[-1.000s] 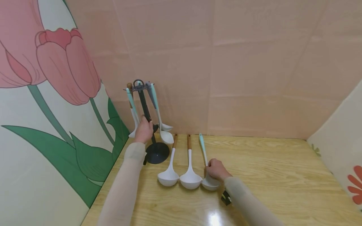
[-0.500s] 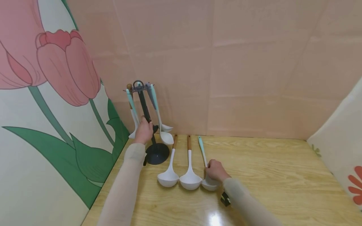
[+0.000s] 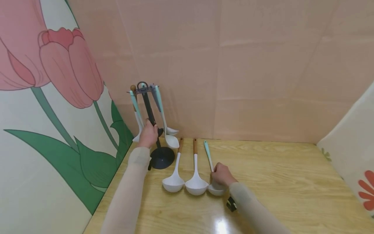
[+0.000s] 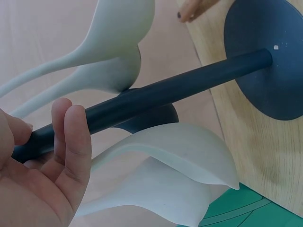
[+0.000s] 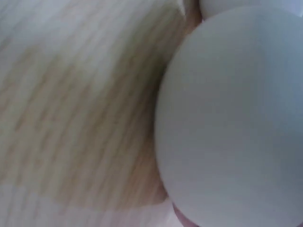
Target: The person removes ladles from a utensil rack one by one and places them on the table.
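Observation:
My left hand [image 3: 148,135] grips the black post [image 4: 165,92] of a utensil stand [image 3: 162,158] at the table's back left. White-bowled ladles hang around it; a mint-handled ladle [image 3: 171,141] is at its right side. My right hand [image 3: 223,175] holds another mint-handled ladle [image 3: 208,152] low on its stem, close to the bowl. That ladle's bowl [image 5: 232,113] fills much of the right wrist view, where the fingers are mostly hidden. Left of it lie two ladles with brown handles, the middle one [image 3: 196,186] and the left one [image 3: 173,184], handles pointing away.
The wooden table [image 3: 280,182] meets a pinkish backdrop [image 3: 263,81] behind. A tulip-printed wall [image 3: 70,71] stands close to the stand on the left. Another pale wall [image 3: 350,139] borders the table on the right.
The handle end of the ladle in my right hand has swung slightly left. My left hand and the stand have stayed in place.

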Available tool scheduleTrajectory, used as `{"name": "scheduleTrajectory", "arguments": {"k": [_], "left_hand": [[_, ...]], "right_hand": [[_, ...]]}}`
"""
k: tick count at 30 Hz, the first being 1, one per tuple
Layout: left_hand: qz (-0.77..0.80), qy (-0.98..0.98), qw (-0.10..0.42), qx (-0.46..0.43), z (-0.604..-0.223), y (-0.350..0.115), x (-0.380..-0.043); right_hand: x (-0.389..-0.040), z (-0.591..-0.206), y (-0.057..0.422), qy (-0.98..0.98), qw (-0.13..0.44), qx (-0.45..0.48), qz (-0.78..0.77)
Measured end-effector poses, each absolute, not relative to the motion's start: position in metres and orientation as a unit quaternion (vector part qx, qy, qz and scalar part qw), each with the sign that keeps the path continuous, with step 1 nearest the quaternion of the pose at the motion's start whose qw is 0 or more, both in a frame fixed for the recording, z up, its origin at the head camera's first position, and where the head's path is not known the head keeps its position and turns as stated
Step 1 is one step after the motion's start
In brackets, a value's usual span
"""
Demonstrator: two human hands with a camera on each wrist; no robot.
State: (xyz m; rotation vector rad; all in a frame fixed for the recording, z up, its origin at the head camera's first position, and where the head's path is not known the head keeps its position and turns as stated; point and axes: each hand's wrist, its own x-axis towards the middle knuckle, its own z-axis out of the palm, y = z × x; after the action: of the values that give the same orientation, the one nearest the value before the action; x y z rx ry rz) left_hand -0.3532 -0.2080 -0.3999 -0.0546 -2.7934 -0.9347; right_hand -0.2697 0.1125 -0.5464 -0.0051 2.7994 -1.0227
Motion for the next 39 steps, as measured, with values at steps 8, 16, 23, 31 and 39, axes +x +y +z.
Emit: {"name": "scheduleTrajectory", "arguments": {"k": [8, 16, 23, 31, 39], "left_hand": [[-0.32, -0.943, 0.087, -0.011, -0.401, -0.207, -0.352], [-0.332, -0.939, 0.084, -0.009, -0.401, -0.206, -0.354], [-0.339, -0.937, 0.079, -0.002, -0.402, -0.207, -0.356], [-0.334, -0.94, 0.074, 0.002, -0.406, -0.21, -0.361], [-0.331, -0.94, 0.078, 0.003, -0.408, -0.208, -0.363]], "right_hand": [[-0.272, -0.535, 0.111, 0.932, 0.098, 0.006, -0.348], [-0.28, -0.513, 0.1, 0.93, 0.07, -0.036, -0.36], [-0.28, -0.499, 0.086, 0.92, 0.066, -0.057, -0.382], [-0.282, -0.496, 0.071, 0.918, 0.069, -0.086, -0.38], [-0.292, -0.472, 0.043, 0.905, 0.068, -0.169, -0.383]]}}
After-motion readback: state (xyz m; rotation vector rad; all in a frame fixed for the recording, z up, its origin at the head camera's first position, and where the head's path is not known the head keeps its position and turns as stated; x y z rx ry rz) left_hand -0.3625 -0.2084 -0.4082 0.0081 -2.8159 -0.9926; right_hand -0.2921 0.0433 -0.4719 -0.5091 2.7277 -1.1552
